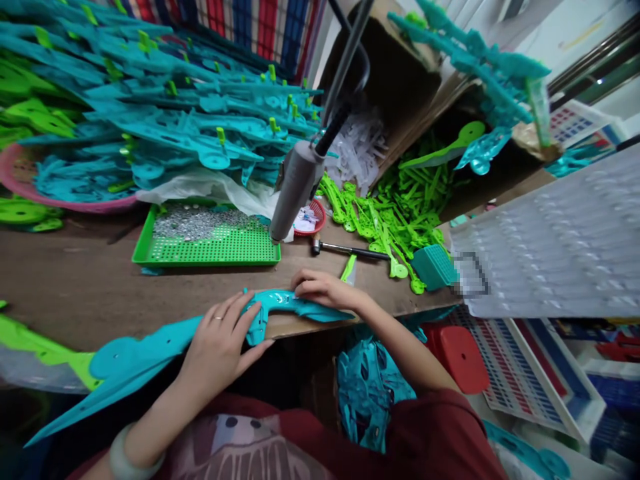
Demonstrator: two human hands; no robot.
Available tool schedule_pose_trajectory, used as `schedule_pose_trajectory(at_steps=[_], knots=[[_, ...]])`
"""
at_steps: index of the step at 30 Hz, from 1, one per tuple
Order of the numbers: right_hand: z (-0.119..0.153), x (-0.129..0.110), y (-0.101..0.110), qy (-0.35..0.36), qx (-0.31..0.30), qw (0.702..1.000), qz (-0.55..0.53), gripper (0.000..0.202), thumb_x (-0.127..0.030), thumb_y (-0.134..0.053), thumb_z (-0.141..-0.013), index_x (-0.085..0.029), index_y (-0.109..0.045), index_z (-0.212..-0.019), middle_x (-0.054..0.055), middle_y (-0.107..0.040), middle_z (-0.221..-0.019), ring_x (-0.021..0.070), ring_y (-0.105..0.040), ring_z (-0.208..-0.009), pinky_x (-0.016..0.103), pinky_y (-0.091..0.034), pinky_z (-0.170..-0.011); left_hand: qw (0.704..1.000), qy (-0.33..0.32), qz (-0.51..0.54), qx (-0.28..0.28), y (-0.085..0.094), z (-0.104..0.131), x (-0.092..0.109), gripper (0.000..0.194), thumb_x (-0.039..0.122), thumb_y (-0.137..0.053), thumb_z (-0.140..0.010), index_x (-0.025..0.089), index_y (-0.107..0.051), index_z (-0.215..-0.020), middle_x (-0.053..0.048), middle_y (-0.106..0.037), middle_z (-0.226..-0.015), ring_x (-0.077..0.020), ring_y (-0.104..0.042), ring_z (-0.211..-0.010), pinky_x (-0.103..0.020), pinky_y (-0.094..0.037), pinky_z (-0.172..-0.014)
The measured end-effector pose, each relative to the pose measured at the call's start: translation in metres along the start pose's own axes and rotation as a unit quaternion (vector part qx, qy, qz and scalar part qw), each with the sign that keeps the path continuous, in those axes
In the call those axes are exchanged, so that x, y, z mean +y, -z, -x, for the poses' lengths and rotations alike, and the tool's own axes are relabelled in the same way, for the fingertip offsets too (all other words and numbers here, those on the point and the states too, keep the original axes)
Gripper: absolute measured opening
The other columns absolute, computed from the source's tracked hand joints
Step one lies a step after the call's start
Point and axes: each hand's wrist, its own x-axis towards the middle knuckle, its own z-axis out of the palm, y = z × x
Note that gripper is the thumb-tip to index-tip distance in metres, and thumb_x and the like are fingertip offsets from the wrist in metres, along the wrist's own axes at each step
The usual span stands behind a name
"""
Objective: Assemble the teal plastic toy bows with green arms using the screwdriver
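Note:
A long teal plastic toy part (280,303) lies along the near edge of the wooden table (75,280). My left hand (220,343) grips its left portion, where the teal body (125,357) widens and runs off toward the lower left. My right hand (325,290) rests on top of the part's right half, fingers pressing down on it. A small green plastic piece (349,269) lies just beyond my right hand.
A grey hanging screwdriver (295,190) dangles over a green tray (210,250) of small screws. Behind are stacked teal parts (165,100), green parts (390,200) spilling from a cardboard box (400,73), a hammer (350,250), and clear blister trays (555,247) at right.

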Motion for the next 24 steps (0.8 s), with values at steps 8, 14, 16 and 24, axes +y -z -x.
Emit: schedule_pose_trajectory(at_steps=[8, 14, 16, 24], knots=[[-0.006, 0.005, 0.002, 0.002, -0.029, 0.999, 0.013, 0.023, -0.027, -0.046, -0.104, -0.018, -0.067, -0.102, 0.009, -0.060, -0.113, 0.0170, -0.060, -0.103, 0.030, -0.050, -0.091, 1.000, -0.008, -0.006, -0.009, 0.000, 0.001, -0.003, 0.057, 0.048, -0.065, -0.092, 0.009, -0.056, -0.133, -0.024, -0.059, -0.139, -0.0390, -0.060, -0.121, -0.051, -0.049, -0.097], [-0.009, 0.003, 0.007, 0.004, -0.070, 0.997, 0.033, 0.025, -0.028, -0.043, -0.104, -0.019, -0.066, -0.105, 0.008, -0.059, -0.115, 0.0173, -0.059, -0.103, 0.030, -0.049, -0.089, 1.000, -0.021, -0.013, -0.009, 0.001, 0.000, -0.004, 0.054, 0.043, -0.065, -0.093, 0.007, -0.057, -0.132, -0.026, -0.057, -0.142, -0.0394, -0.060, -0.123, -0.052, -0.050, -0.097], [-0.008, 0.002, 0.010, 0.002, -0.078, 0.996, 0.036, 0.026, -0.028, -0.042, -0.104, -0.018, -0.066, -0.103, 0.009, -0.059, -0.116, 0.0177, -0.059, -0.104, 0.030, -0.049, -0.090, 0.999, -0.028, -0.015, 0.000, 0.000, 0.001, -0.004, 0.051, 0.041, -0.063, -0.094, 0.006, -0.058, -0.131, -0.026, -0.057, -0.142, -0.0393, -0.061, -0.122, -0.051, -0.050, -0.097], [-0.003, 0.006, -0.002, 0.020, -0.092, 0.983, 0.158, 0.021, -0.021, -0.044, -0.102, -0.020, -0.063, -0.110, 0.010, -0.061, -0.117, 0.0178, -0.058, -0.098, 0.029, -0.048, -0.082, 0.998, -0.046, -0.037, 0.023, -0.002, 0.004, -0.003, 0.043, 0.035, -0.060, -0.096, 0.005, -0.061, -0.127, -0.028, -0.058, -0.142, -0.0402, -0.062, -0.124, -0.052, -0.050, -0.097]])
